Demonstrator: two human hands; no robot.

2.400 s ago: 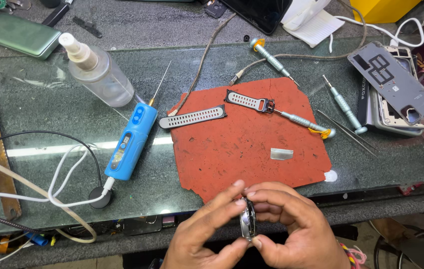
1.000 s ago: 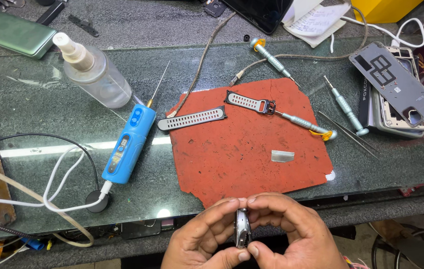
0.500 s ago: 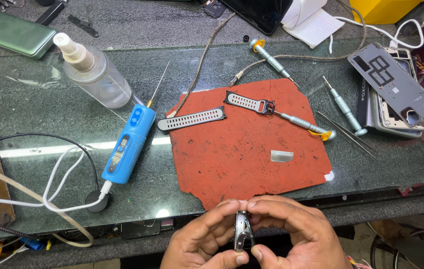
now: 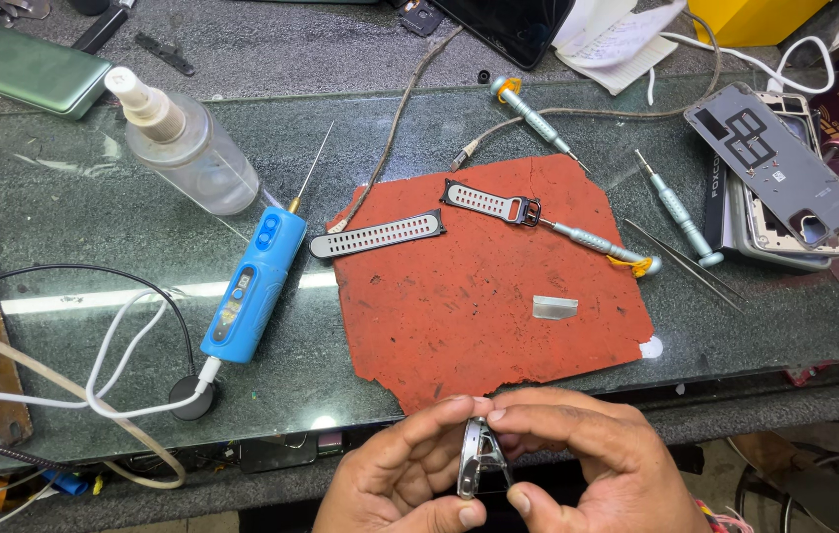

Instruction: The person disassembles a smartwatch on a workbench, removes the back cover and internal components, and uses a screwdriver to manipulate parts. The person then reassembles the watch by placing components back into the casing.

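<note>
Presently both hands, left hand (image 4: pixel 395 479) and right hand (image 4: pixel 597 464), pinch the silver watch case (image 4: pixel 478 459) edge-on between them, long axis upright, below the red mat (image 4: pixel 488 296).

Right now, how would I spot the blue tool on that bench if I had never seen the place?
Start at the torn red mat in the middle of the glass-topped bench. Just off its left edge lies the blue tool, slanted, below the clear spray bottle. Unlike the slim grey screwdrivers to the right, it is a chunky bright blue body with a long thin needle tip and a white cable at its tail.
</note>
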